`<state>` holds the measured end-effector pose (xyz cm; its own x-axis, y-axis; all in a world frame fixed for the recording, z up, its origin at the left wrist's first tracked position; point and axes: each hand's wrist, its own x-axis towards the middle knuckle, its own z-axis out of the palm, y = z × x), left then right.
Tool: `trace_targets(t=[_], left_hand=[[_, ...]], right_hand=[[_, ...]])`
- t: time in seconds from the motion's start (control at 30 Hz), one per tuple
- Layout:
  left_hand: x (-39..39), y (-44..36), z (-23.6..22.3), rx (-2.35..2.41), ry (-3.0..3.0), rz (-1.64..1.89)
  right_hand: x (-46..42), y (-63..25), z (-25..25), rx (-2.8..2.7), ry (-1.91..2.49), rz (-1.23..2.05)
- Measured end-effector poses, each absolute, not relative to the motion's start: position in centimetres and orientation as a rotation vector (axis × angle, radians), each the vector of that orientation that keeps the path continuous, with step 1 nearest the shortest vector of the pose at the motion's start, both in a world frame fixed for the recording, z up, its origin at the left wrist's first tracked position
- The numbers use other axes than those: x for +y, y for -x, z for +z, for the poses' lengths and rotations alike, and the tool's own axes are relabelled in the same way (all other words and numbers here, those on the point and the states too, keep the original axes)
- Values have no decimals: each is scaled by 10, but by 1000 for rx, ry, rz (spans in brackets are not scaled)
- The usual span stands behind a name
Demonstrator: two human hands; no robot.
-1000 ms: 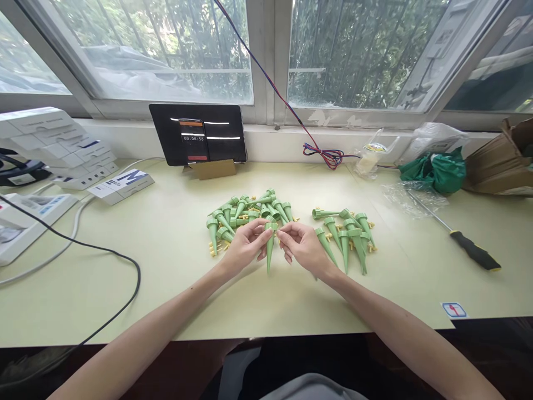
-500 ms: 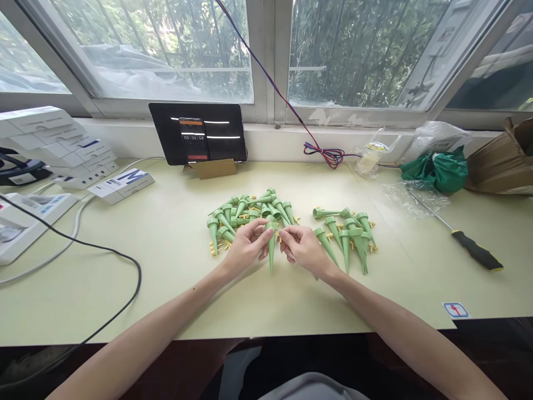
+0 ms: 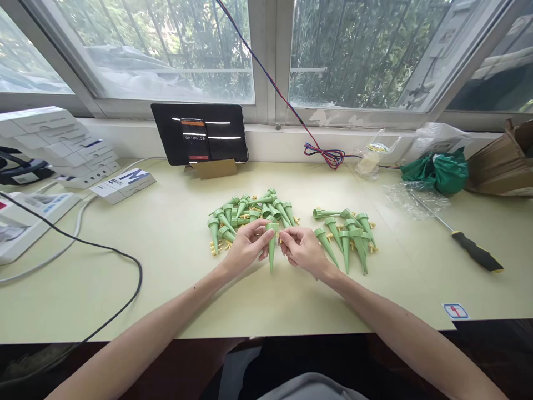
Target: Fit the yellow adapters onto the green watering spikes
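Observation:
A green plant watering spike (image 3: pixel 272 253) hangs point down between my hands. My left hand (image 3: pixel 250 244) is closed on its upper part, just below the ribbed cap. At the spike's right side, my right hand (image 3: pixel 303 250) is pinched on a small yellow valve (image 3: pixel 280 235), mostly covered by the fingertips. I cannot tell whether the valve is seated in the spike. Behind my left hand lies a heap of green spikes (image 3: pixel 213 226) with yellow valves among them. A second group of spikes (image 3: pixel 345 247) lies just right of my right hand.
A screwdriver (image 3: pixel 477 250) lies at the right, beside clear plastic wrap and a green bag (image 3: pixel 435 169). At the back stands a tablet (image 3: pixel 200 135). White boxes (image 3: pixel 62 144), a power strip (image 3: pixel 37 225) and cables are on the left. The table's front edge (image 3: pixel 250 336) runs below my forearms.
The hands and the spike between them stay almost in place; my right fingers have shifted very slightly at the yellow valve. The timer on the tablet has advanced.

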<state>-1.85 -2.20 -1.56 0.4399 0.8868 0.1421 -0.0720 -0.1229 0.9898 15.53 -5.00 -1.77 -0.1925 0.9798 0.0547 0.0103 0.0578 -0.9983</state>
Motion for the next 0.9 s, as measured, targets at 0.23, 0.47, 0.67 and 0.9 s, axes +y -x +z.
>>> trace_targets(t=[0.23,0.47,0.67,0.9], left_hand=[[-21,19,-17,745,-1432,944],[-20,18,-19,726,-1406,950],[-22,19,-16,753,-1474,981],[-23,18,-16,747,-1467,961]], right_hand=[[-49,-157,-23,-1501,1104,1146],[-49,-158,-20,-1529,1118,1104],[-50,-157,-18,-1412,1086,1277],[-50,-157,-17,-1430,1066,1277]])
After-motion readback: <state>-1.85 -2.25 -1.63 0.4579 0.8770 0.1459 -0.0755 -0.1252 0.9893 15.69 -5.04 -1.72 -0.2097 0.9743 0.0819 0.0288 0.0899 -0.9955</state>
